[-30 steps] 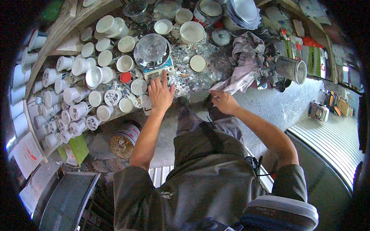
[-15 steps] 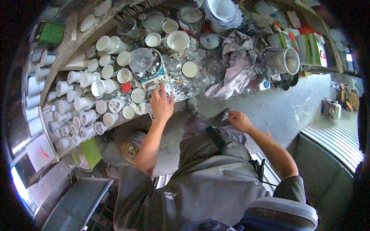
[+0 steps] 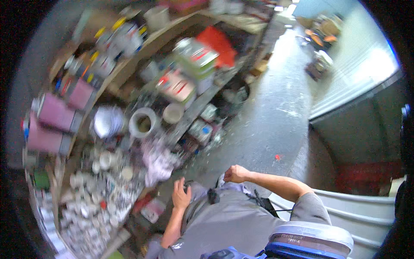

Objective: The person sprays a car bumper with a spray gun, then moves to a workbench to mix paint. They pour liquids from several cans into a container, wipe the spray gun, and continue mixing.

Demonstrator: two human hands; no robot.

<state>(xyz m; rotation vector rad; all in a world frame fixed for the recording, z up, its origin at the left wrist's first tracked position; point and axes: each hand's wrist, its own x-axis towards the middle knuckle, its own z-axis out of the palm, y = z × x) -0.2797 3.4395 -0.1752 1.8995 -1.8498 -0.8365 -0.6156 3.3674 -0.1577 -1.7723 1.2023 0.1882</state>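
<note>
My left hand hangs in front of my body, its fingers apart and nothing visible in them. It is nearest to the bench edge and a crumpled pinkish-white cloth, without touching either. My right hand is curled closed over the grey floor, in front of my waist. Whatever may be inside its fingers is hidden. Many white cups crowd the bench at the lower left, blurred by motion. Beyond the cloth stands a round white-rimmed container.
Rectangular metal cans stand on the bench farther off, near a red sheet. Pink-sided boxes line a shelf at the left. A grey floor runs along the bench. A corrugated panel is at the right.
The view has swung to the right, putting the cups at the lower left. My left hand has left the scale on the bench and drawn back toward my body. My right hand stays low.
</note>
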